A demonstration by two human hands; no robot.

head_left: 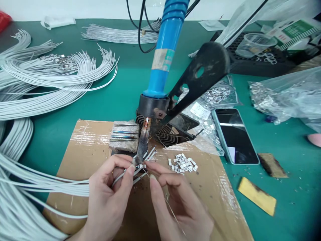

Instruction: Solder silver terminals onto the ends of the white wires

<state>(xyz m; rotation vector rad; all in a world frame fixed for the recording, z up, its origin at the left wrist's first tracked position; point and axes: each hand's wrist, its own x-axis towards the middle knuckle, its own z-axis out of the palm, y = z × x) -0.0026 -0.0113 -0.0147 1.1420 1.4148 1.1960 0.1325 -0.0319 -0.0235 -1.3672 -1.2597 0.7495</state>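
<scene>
My left hand (110, 195) pinches a white cable (119, 176) between thumb and index finger, its end just under the hot tip (142, 145) of a soldering iron. More white cables (57, 185) run into this hand from the left. My right hand (178, 202) grips a thin solder wire (174, 214), with thumb and index finger close to the tip. A small silvery metal piece (142, 166) lies at the tip between the fingertips. The soldering iron's blue handle (163, 43) rises from a black stand (203, 73). Several finished-looking cable ends (150, 154) lie behind the tip.
Small metal pieces (184, 163) lie on the cardboard (210, 197), beside a grey block with metal rods (124, 135). Cable bundles (50, 100) cover the left. Rightward are a phone (237, 137), a yellow sponge (257, 196), plastic bags (286, 93) and a black tray (253, 68).
</scene>
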